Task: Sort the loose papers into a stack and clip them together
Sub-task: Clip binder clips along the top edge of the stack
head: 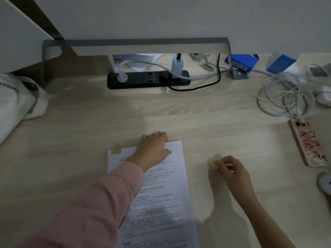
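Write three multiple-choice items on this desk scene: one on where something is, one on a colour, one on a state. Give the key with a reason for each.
1. Where is the clip already on the paper stack?
A. top left corner
B. bottom right corner
C. middle of the right edge

2. What colour is the power strip at the back of the desk?
A. white
B. black
C. red

3. What is the right hand doing?
A. lying flat and empty on the desk
B. pinching a small yellow clip
C. holding the phone

Key:
1 A: the yellow binder clip sits at the sheets' top left corner.
2 B: its body is black, with plugs in it.
3 B: the fingers close on a second yellow clip beside the stack, while the left hand presses the top edge and the phone lies untouched to the right.
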`<action>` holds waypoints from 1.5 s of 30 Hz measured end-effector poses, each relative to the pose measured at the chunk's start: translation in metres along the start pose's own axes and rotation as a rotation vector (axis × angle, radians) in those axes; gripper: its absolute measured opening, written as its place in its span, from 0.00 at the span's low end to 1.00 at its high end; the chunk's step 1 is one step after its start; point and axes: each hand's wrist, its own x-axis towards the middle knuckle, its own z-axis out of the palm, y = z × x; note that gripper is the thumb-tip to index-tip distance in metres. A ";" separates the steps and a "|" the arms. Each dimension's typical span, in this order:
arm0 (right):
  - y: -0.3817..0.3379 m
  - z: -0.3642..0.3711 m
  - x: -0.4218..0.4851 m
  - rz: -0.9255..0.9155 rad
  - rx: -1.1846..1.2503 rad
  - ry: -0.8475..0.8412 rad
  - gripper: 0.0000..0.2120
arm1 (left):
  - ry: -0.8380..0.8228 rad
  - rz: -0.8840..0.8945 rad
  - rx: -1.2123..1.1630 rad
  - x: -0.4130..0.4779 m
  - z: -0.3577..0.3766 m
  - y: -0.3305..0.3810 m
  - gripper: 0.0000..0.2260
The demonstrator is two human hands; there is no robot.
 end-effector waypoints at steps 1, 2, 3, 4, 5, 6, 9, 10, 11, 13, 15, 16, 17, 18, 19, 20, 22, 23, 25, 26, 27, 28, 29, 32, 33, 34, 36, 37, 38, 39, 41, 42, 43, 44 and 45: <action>-0.007 0.001 0.004 -0.014 0.033 -0.032 0.06 | 0.003 0.005 -0.038 -0.002 -0.002 0.000 0.11; -0.015 0.004 0.007 -0.030 0.053 -0.067 0.06 | 0.008 0.009 -0.067 -0.004 -0.004 0.000 0.10; -0.026 0.007 0.011 -0.055 0.058 -0.099 0.06 | 0.017 0.013 -0.088 -0.006 -0.006 -0.001 0.09; -0.038 0.012 0.015 -0.090 0.047 -0.133 0.06 | 0.025 0.017 -0.107 -0.008 -0.008 -0.001 0.08; -0.052 0.016 0.018 -0.135 0.028 -0.172 0.06 | 0.022 0.022 -0.127 -0.010 -0.009 -0.002 0.08; -0.065 0.021 0.020 -0.184 0.005 -0.214 0.06 | 0.007 0.023 -0.151 -0.011 -0.011 -0.004 0.07; -0.095 0.035 0.026 -0.339 -0.077 -0.389 0.05 | -0.053 0.012 -0.236 -0.014 -0.018 -0.006 0.11; -0.102 0.039 0.027 -0.390 -0.118 -0.448 0.05 | -0.067 0.010 -0.263 -0.014 -0.021 -0.007 0.12; -0.107 0.043 0.029 -0.441 -0.162 -0.489 0.05 | -0.073 0.014 -0.280 -0.014 -0.023 -0.007 0.12; -0.114 0.050 0.035 -0.519 -0.216 -0.538 0.03 | -0.075 0.022 -0.293 -0.014 -0.025 -0.011 0.12; -0.117 0.052 0.037 -0.507 -0.175 -0.541 0.03 | -0.073 0.028 -0.314 -0.014 -0.025 -0.012 0.12; -0.118 0.054 0.039 -0.461 -0.129 -0.549 0.04 | -0.063 0.021 -0.333 -0.014 -0.026 -0.015 0.12; -0.119 0.056 0.040 -0.404 -0.084 -0.560 0.05 | -0.053 0.015 -0.351 -0.015 -0.025 -0.017 0.11; -0.118 0.059 0.041 -0.345 -0.062 -0.572 0.05 | -0.041 0.015 -0.364 -0.015 -0.025 -0.018 0.10; -0.117 0.061 0.043 -0.319 -0.082 -0.581 0.06 | -0.029 0.017 -0.375 -0.016 -0.024 -0.020 0.10; -0.116 0.062 0.044 -0.336 -0.129 -0.588 0.06 | -0.018 0.022 -0.385 -0.017 -0.024 -0.021 0.10; -0.114 0.063 0.045 -0.403 -0.215 -0.593 0.06 | -0.010 0.027 -0.410 -0.017 -0.022 -0.023 0.09; -0.114 0.064 0.045 -0.409 -0.218 -0.590 0.06 | -0.011 0.023 -0.424 -0.016 -0.021 -0.024 0.09; -0.114 0.064 0.044 -0.394 -0.180 -0.585 0.05 | -0.011 0.020 -0.434 -0.015 -0.020 -0.025 0.09; -0.114 0.063 0.043 -0.386 -0.155 -0.583 0.04 | -0.012 0.019 -0.439 -0.015 -0.019 -0.026 0.09; -0.114 0.063 0.043 -0.381 -0.127 -0.582 0.04 | -0.019 0.013 -0.452 -0.014 -0.019 -0.026 0.09; -0.115 0.062 0.044 -0.381 -0.097 -0.581 0.03 | -0.033 0.000 -0.470 -0.014 -0.019 -0.025 0.09; -0.115 0.061 0.046 -0.385 -0.074 -0.574 0.04 | -0.051 -0.021 -0.481 -0.014 -0.018 -0.026 0.10; -0.120 0.060 0.054 -0.376 -0.060 -0.572 0.04 | -0.098 -0.082 -0.452 -0.011 -0.017 -0.029 0.12; -0.122 0.061 0.057 -0.377 -0.067 -0.586 0.03 | -0.116 -0.093 -0.445 -0.010 -0.017 -0.031 0.12; -0.124 0.061 0.060 -0.379 -0.078 -0.606 0.03 | -0.135 -0.099 -0.437 -0.009 -0.016 -0.032 0.11; -0.128 0.064 0.064 -0.390 -0.110 -0.654 0.04 | -0.157 -0.105 -0.424 -0.008 -0.015 -0.034 0.11; -0.130 0.065 0.066 -0.391 -0.118 -0.681 0.04 | -0.159 -0.109 -0.424 -0.008 -0.014 -0.035 0.10; -0.133 0.067 0.068 -0.384 -0.119 -0.707 0.04 | -0.158 -0.113 -0.427 -0.008 -0.014 -0.036 0.09; -0.135 0.068 0.069 -0.374 -0.119 -0.732 0.03 | -0.155 -0.113 -0.432 -0.009 -0.014 -0.037 0.09; -0.137 0.070 0.072 -0.358 -0.131 -0.776 0.03 | -0.145 -0.108 -0.445 -0.010 -0.014 -0.037 0.07; -0.138 0.070 0.074 -0.350 -0.146 -0.797 0.03 | -0.137 -0.105 -0.450 -0.010 -0.014 -0.037 0.07; -0.139 0.071 0.076 -0.345 -0.169 -0.816 0.03 | -0.127 -0.103 -0.454 -0.011 -0.015 -0.037 0.07; -0.139 0.071 0.078 -0.341 -0.196 -0.835 0.04 | -0.117 -0.102 -0.458 -0.012 -0.015 -0.037 0.08; -0.140 0.071 0.080 -0.344 -0.222 -0.853 0.05 | -0.110 -0.101 -0.460 -0.012 -0.015 -0.038 0.08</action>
